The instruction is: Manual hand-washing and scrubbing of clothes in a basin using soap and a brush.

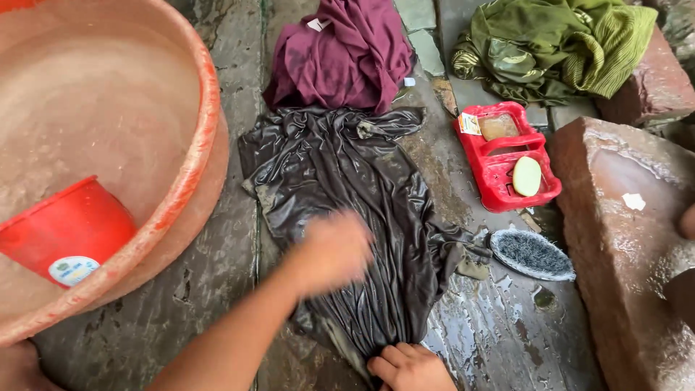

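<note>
Wet stone floor (217,289) beside a large orange basin (206,108): a soaked dark garment (347,166) lies spread flat, limp, heavy with water and likely slippery. One hand, the left (333,250), is blurred over the cloth's middle, its grip impossible to tell; the right hand (409,366) pinches the near hem, a sound place to hold. A scrubbing brush (532,253) and red soap tray (507,156) lie nearby.

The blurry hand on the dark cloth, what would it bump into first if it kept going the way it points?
The left hand points up and a bit right along the wet dark cloth. Sliding straight on, it would probably reach the maroon cloth heaped at the dark cloth's far end. The hand is blurred, so its exact line is unsure.
</note>
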